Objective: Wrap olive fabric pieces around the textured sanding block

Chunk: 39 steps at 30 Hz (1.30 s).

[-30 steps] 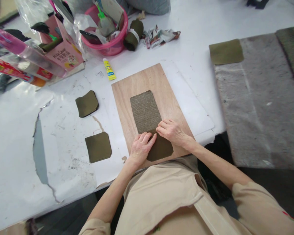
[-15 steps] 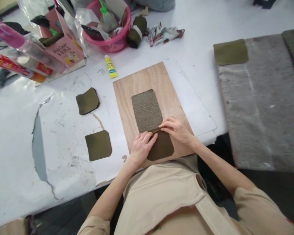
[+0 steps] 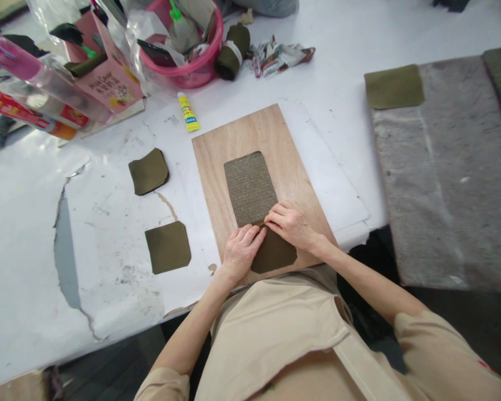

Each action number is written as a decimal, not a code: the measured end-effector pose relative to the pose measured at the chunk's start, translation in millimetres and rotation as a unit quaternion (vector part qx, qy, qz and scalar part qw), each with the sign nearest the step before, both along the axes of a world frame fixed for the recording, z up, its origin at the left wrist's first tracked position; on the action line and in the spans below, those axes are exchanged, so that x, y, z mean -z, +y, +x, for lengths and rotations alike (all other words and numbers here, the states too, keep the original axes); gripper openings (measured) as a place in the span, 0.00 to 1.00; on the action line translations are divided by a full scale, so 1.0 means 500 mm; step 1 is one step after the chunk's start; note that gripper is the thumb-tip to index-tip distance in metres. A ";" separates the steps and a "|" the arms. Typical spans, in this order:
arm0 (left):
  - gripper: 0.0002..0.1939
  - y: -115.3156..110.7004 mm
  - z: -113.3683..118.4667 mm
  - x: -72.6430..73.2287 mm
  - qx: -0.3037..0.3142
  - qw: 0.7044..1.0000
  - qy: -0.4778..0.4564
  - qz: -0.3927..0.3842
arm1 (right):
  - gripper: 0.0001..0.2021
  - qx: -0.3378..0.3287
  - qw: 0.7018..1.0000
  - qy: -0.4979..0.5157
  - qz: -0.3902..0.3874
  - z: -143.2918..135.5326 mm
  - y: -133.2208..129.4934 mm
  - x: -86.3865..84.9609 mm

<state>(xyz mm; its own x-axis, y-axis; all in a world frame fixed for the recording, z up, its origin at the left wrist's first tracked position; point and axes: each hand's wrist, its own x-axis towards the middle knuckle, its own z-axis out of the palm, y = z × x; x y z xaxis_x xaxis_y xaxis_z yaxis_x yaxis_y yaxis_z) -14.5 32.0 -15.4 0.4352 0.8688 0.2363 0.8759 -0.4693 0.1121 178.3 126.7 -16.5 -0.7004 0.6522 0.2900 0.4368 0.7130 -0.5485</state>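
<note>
On the board (image 3: 211,153), the olive piece (image 3: 273,250) meets the near edge of the textured piece (image 3: 250,186), where the right hand (image 3: 290,224) pinches the seam and the left hand (image 3: 242,250) presses beside it, fingers together, the glue tube (image 3: 188,113) lying just beyond the board.

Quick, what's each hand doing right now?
Left hand: fingers resting where the dark green piece meets the textured piece; can't tell if it's gripping.
Right hand: fingers closed together there; can't tell if they're pinching.
</note>
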 end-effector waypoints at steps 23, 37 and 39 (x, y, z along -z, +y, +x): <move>0.18 -0.010 -0.009 0.021 -0.039 0.998 -0.049 -0.005 | 0.10 -0.038 0.999 0.004 0.014 0.035 0.006 0.004; 0.22 -0.010 -0.006 0.022 -0.037 0.999 -0.009 -0.010 | 0.10 -0.037 0.999 -0.007 0.036 0.032 0.002 0.002; 0.22 -0.008 -0.005 0.016 -0.031 0.999 0.015 -0.017 | 0.10 -0.036 0.999 -0.001 0.030 0.033 0.004 0.002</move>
